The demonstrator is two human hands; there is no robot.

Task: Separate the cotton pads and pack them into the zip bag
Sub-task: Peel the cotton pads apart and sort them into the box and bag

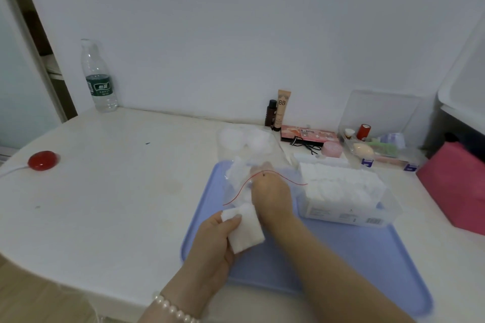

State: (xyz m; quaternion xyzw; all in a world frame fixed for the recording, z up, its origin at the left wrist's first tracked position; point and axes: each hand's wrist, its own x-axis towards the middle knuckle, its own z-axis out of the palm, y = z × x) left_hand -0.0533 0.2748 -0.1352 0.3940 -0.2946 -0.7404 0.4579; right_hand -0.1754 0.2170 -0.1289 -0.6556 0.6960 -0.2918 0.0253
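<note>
The left hand [215, 237] grips a small stack of pads [245, 228] at about 6 o'clock of the zip bag [249, 165], thumb over the top corner. The right hand [271, 191] reaches through the red-lined mouth into the bag; its fingertips are hidden by the film and by pads already inside, so I cannot tell whether they pinch a pad or lie loose. The bag lies on the blue tray [341, 257], with the open pad box [346, 196] at its 3 o'clock.

To do this step well, I judge the right hand should push each pad deep and flat toward the bag's 12 o'clock end, keeping the mouth spread, while the left thumb slides one pad off the stack at a time.

Readable writing: "BB" on the beige tube [283, 109] at 12 o'clock of the tray; the water bottle [98, 76] at 10 o'clock has a green label, too blurred to read
</note>
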